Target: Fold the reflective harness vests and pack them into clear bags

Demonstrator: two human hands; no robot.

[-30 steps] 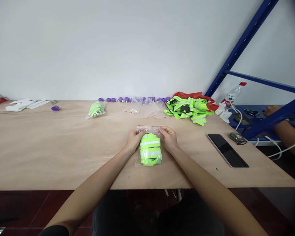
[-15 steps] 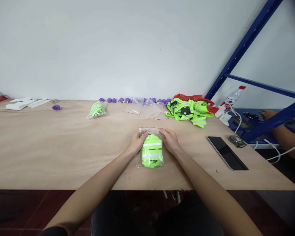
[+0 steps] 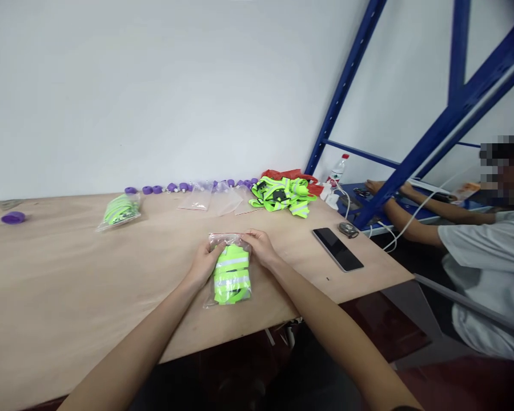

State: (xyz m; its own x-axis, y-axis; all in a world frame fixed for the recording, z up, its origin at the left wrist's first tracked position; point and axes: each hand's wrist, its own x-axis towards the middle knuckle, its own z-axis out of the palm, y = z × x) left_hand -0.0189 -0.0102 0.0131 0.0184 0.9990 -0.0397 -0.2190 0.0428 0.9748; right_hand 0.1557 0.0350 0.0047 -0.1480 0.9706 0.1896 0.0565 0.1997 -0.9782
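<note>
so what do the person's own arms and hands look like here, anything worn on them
Both forearms are bare from the bottom edge of the picture to the wrists, with no sleeves in view. The left hand and right hand are ungloved. No watch, ring or bracelet shows, and no markings can be made out.

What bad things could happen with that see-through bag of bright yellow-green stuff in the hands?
The clear plastic zip bag of folded neon-green reflective straps lies close to the plywood table's front edge, so it might slide off. The left hand and right hand pinch its top corners; fabric bulging near the red seal could stop it closing. The black phone sits near the right elbow and might get bumped.
</note>
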